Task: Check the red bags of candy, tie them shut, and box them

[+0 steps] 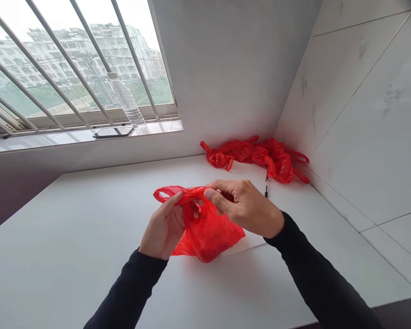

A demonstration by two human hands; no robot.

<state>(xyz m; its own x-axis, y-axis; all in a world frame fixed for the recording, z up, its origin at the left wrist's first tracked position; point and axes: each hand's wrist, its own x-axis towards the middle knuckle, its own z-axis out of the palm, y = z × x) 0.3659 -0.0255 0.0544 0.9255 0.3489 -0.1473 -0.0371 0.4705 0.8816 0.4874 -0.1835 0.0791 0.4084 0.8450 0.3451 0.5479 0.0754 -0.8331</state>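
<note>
A thin red plastic bag (pixel 214 235) is held up between my two hands over the white table, its lower part bulging around contents that I cannot make out. My left hand (pixel 164 228) grips the gathered top of the bag, thumb pressed on the plastic, with a handle loop sticking out to the left. Pinched between the thumb and fingers of my right hand (pixel 243 203) is the other side of the bag's top. Beneath the bag, part of a white sheet (pixel 243 248) shows on the table.
Several knotted red plastic bags (pixel 256 155) lie in the back right corner against the walls. A black pen (pixel 266 189) rests near them on the white table (pixel 71 237). On the window sill stand a clear water bottle (pixel 126 100) and a flat-lying phone (pixel 113 132).
</note>
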